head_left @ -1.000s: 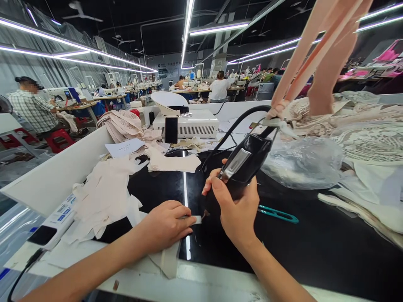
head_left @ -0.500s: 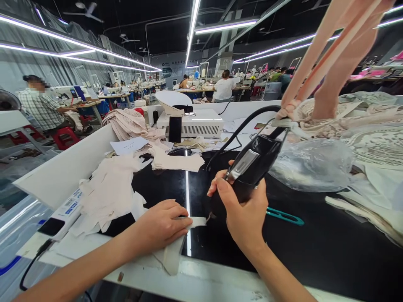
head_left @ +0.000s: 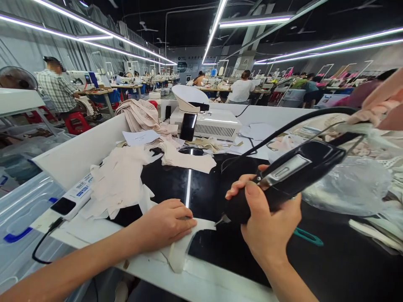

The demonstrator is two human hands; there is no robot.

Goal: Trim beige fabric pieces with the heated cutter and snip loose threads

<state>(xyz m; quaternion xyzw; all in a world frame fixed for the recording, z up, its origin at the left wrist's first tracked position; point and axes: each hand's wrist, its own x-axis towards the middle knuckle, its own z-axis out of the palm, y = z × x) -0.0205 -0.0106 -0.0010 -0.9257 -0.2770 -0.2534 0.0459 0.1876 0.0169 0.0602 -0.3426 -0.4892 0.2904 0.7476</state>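
Note:
My left hand (head_left: 165,224) lies palm down with curled fingers, pressing a pale fabric strip (head_left: 181,247) onto the black glossy table (head_left: 220,256). My right hand (head_left: 267,228) is wrapped round a black corded hand tool (head_left: 285,178). Its small metal tip (head_left: 222,219) touches the strip's end just right of my left fingertips. The tool's black cable (head_left: 292,121) arcs up to the right.
Cut beige fabric pieces (head_left: 118,180) lie left of my hands. A white device with a cable (head_left: 71,200) sits at the table's left edge. A white machine (head_left: 206,121) stands behind. Teal snips (head_left: 307,237) and a clear plastic bag (head_left: 346,184) lie right. People work at distant tables.
The view has shifted left and nearer. The tool has tilted flatter, its tip still at the strip's end. My left hand stays pressed on the strip.

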